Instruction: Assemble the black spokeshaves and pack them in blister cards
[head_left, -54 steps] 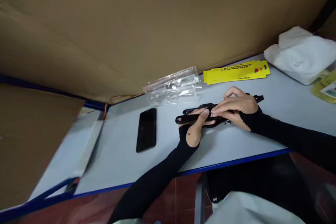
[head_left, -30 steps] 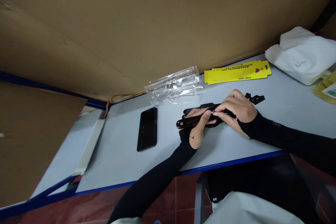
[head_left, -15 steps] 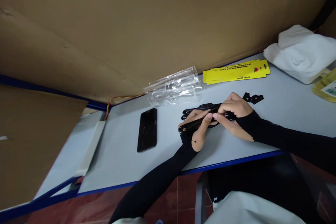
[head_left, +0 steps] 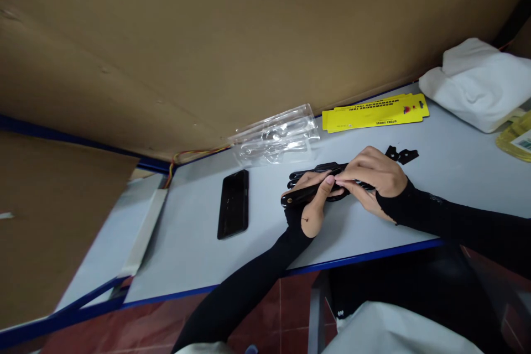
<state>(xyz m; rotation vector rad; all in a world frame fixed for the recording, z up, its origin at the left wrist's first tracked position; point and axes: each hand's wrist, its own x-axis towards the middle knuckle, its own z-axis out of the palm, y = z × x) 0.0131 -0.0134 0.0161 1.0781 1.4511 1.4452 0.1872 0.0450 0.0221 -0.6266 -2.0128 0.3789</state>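
The black tool [head_left: 315, 183] lies on the table [head_left: 199, 249], gripped by left hand [head_left: 312, 199] and right hand [head_left: 375, 174]

Yellow packaging card [head_left: 375, 113], lying flat on the table [head_left: 194, 243] by the cardboard wall: black print seen upside down, the smaller line reading "SPOKE SHAVE"; the longer line above it appears to read "WOODWORKING TOOL", though it is too small to confirm. Label on yellow packet [head_left: 515, 141] at right edge: illegible.
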